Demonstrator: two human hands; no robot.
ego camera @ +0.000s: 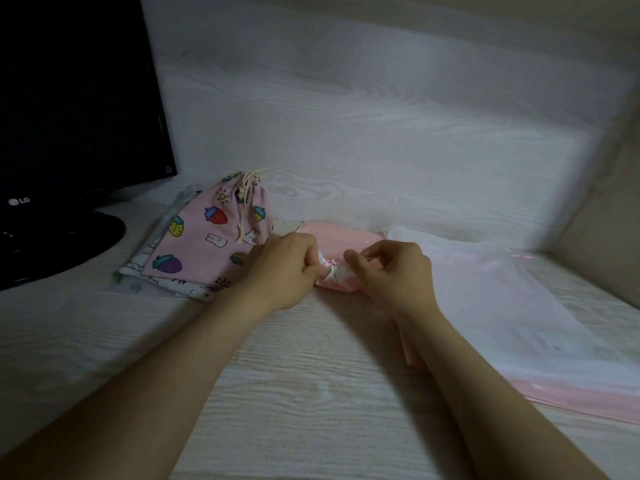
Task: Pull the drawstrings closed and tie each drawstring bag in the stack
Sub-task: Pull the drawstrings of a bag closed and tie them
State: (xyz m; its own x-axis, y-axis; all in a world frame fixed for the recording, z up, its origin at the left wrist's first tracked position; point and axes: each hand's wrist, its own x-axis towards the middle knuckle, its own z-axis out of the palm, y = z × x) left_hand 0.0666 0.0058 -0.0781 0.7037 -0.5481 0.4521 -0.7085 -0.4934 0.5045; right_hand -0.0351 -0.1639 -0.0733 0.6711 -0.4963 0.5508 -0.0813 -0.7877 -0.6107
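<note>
At the middle of the pale wood-grain desk [311, 393], a plain pink drawstring bag [341, 237] lay on its side with its mouth turned toward the person. That put the gathered opening [331, 271] right between the two hands, where a knot could be worked close to the body.

The left hand [287, 271] had its fingers curled, pinching the bunched white-and-pink fabric at the mouth from one side. The right hand [388, 271] met it from the other side, with thumb and forefinger nipped together on the same bunch. Whether each held cord or only cloth could not be told, as the fingers hid the strings. By my judgement the mouth was already drawn shut and the tying was under way.

To the left, beside the black LG monitor [76, 98], a strawberry-print bag [211, 244] lay with its neck cinched and its cream cord [247, 195] knotted. It sat on top of a white printed bag [173, 285], seemingly the finished pile, set clear of the work. To the right a stack of sheer white bags [502, 299] over pink ones lay flat and within easy reach, probably waiting their turn.
</note>
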